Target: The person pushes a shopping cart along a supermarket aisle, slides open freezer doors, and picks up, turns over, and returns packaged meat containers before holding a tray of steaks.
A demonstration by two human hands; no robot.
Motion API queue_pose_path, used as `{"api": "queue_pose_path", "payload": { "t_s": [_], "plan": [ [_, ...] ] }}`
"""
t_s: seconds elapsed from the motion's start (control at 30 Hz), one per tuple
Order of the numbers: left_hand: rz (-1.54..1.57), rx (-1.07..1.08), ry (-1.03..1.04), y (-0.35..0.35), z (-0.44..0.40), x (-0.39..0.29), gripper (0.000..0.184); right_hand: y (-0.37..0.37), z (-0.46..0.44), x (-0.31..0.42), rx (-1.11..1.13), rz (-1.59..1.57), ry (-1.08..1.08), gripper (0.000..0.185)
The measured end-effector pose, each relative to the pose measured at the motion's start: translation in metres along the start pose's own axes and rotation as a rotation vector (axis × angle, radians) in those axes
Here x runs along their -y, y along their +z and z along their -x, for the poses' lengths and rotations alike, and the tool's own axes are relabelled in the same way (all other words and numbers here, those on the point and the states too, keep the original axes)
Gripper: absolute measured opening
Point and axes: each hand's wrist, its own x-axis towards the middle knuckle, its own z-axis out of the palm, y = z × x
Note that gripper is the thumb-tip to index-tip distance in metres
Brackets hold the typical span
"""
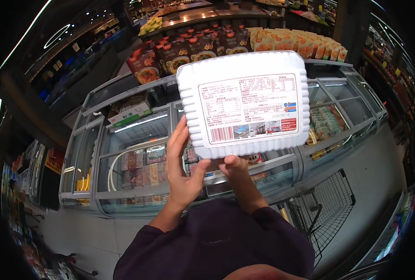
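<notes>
A white plastic food tub [244, 105] with ribbed sides is held up in front of me, its flat face with a printed label [223, 135] turned toward me. Small text, a barcode, little photos and a stamped date cover that label. My left hand [181, 170] is closed on the tub's lower left corner, fingers along the side and thumb at the bottom edge. Under the bottom edge, my right hand [237, 171] grips it too; its thumb shows while the other fingers are hidden behind the tub.
Glass-topped freezers [142, 158] with packaged food stand before me. Boxed noodles [193, 49] and orange-and-white packets [300, 42] line the shelf above. An open carton [130, 112] rests on the left freezer. A wire shopping cart [326, 205] stands at lower right.
</notes>
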Motion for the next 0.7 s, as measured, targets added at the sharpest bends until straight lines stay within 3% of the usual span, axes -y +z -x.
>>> {"api": "queue_pose_path", "payload": {
  "t_s": [0.27,0.47,0.53,0.7],
  "plan": [
    [0.002,-0.044,-0.004,-0.014,0.006,-0.002,0.067,0.013,0.008,-0.014,0.003,0.106,-0.008,0.109],
    [-0.033,-0.048,0.007,-0.024,0.014,0.005,0.069,-0.013,0.021,-0.027,0.132,0.534,-0.111,0.113],
    [-0.015,-0.065,-0.005,-0.023,0.017,0.006,0.070,-0.009,0.022,-0.025,0.086,0.463,-0.016,0.110],
    [0.001,-0.098,-0.026,-0.028,0.017,0.003,0.065,-0.011,0.021,-0.032,0.164,0.459,-0.039,0.106]
  ]
}}
